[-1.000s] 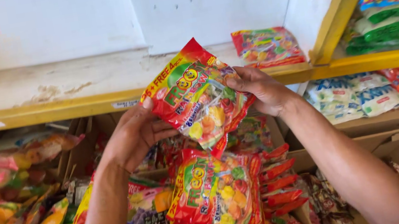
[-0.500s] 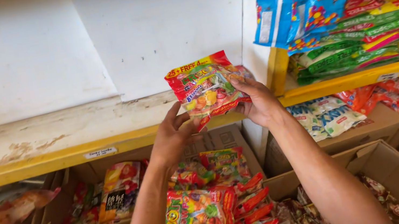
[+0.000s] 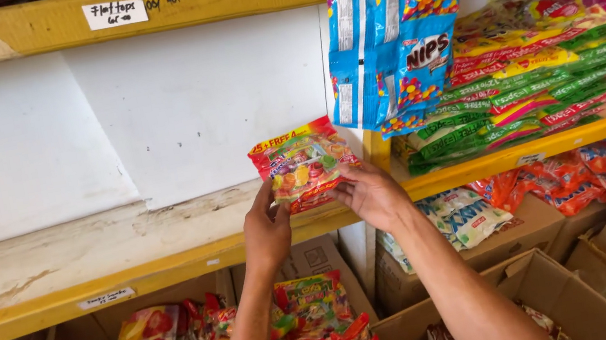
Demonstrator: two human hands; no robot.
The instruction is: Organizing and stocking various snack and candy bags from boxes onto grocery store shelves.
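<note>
Both hands on a candy packet at the shelf

Left hand (image 3: pixel 268 230) and right hand (image 3: pixel 371 195) each pinch the red candy packet (image 3: pixel 305 165) by its lower edge; it's raised above the worn yellow-edged shelf (image 3: pixel 87 262); blue snack bags (image 3: pixel 397 20) hang just beside it.

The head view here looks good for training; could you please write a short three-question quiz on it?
1. True or false: both hands hold the candy packet.
2. Which hangs right of the packet? A) blue packets B) a basket
3. What lies under the packet?

Key:
1. True: left hand, right hand.
2. A.
3. The worn yellow-edged shelf.
</note>
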